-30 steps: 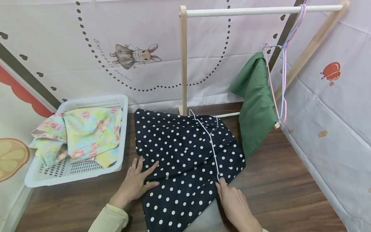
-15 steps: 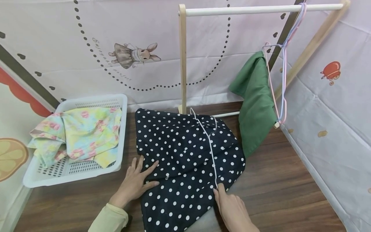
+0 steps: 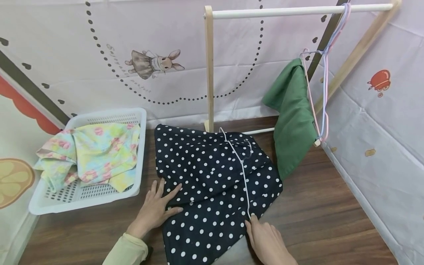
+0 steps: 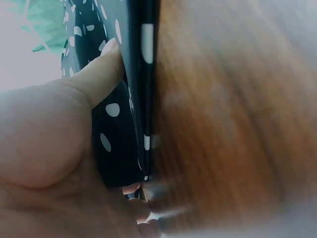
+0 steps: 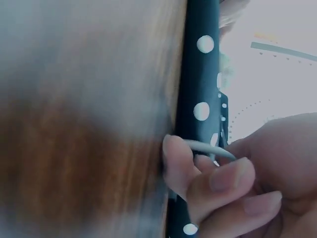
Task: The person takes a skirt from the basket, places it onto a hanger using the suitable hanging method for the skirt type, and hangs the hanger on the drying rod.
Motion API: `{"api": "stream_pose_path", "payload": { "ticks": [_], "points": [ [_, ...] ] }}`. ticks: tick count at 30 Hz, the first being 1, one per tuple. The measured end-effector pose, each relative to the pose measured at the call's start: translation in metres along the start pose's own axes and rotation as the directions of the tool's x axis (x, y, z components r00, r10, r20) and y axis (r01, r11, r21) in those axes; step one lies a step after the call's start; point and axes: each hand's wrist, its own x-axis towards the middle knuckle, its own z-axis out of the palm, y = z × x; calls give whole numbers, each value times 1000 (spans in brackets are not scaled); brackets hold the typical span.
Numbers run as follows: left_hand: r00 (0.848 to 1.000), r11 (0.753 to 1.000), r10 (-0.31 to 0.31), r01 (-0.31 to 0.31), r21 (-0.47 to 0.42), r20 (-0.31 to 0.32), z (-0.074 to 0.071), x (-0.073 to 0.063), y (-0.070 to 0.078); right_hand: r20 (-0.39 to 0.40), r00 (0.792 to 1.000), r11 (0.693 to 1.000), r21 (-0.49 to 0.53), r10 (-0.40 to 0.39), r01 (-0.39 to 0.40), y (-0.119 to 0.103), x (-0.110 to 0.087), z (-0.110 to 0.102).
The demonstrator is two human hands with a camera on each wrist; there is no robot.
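Observation:
Black cloth with white polka dots lies spread on the wooden floor. My left hand rests on its left edge with fingers spread; in the left wrist view the thumb lies against the cloth. A white clothes hanger runs across the right part of the cloth, its hook at the far edge and part of it hidden by the fabric. My right hand pinches the hanger's near end at the cloth's lower right edge. In the right wrist view, curled fingers hold the thin white hanger.
A white basket with a folded floral cloth stands at the left. Behind is a rack with a white rail and wooden posts. Pink and blue hangers and a green garment hang at its right end.
My right hand draws the hanger's near end slightly toward me, down along the cloth's edge, and the hook shifts a little. The left hand stays in place.

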Motion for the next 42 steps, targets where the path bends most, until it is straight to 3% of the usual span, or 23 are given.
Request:
{"api": "stream_pose_path", "payload": {
  "ticks": [5,12,16,21,26,32,36,42],
  "points": [
    [1000,1000,4,-4,-2,-2,-1,-2,-1,67,996,997,68,-51,46,1,-7,-1],
    [1000,1000,11,-10,-23,11,-1,1,1,-36,996,996,25,-81,82,0,5,2],
    [1000,1000,13,-12,-25,20,3,2,2,-46,996,997,-4,-77,77,1,11,2],
    [1000,1000,10,-10,-20,14,3,2,3,-23,999,999,5,-48,48,0,7,1],
    [999,1000,26,-26,-12,-19,2,2,3,24,998,997,55,-58,57,-2,-1,0],
    [999,999,44,-44,-15,-13,2,5,7,92,993,993,105,-68,58,-5,-8,-2],
    [999,999,45,-45,-10,-4,3,9,10,36,997,995,83,-67,64,-4,-2,-1],
    [999,999,35,-35,6,-10,6,18,16,-76,997,1000,20,20,-19,-2,11,2]
  ]
}}
